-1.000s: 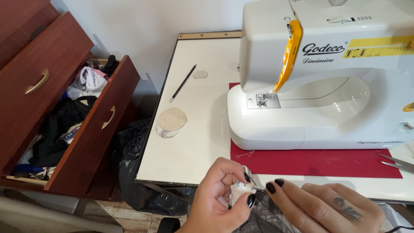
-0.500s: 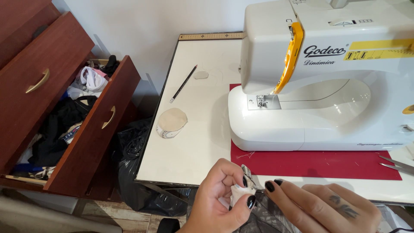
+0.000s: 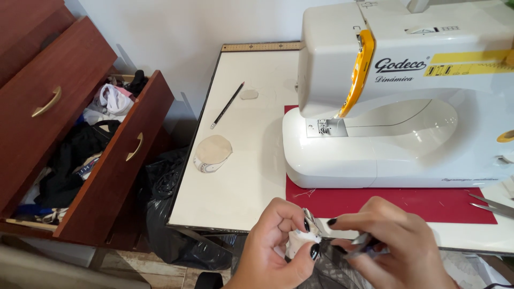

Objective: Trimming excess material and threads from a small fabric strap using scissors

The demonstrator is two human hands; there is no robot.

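At the desk's front edge, the left hand pinches a small white fabric piece. The right hand grips small metal snips against it

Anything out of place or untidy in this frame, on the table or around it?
Yes, beside the table: two dresser drawers hang open, and clothes lie bunched and unfolded inside. A black plastic bag sits crumpled on the floor between dresser and table. On the table nothing looks spilled or damaged; the sewing machine stands upright on its red mat.
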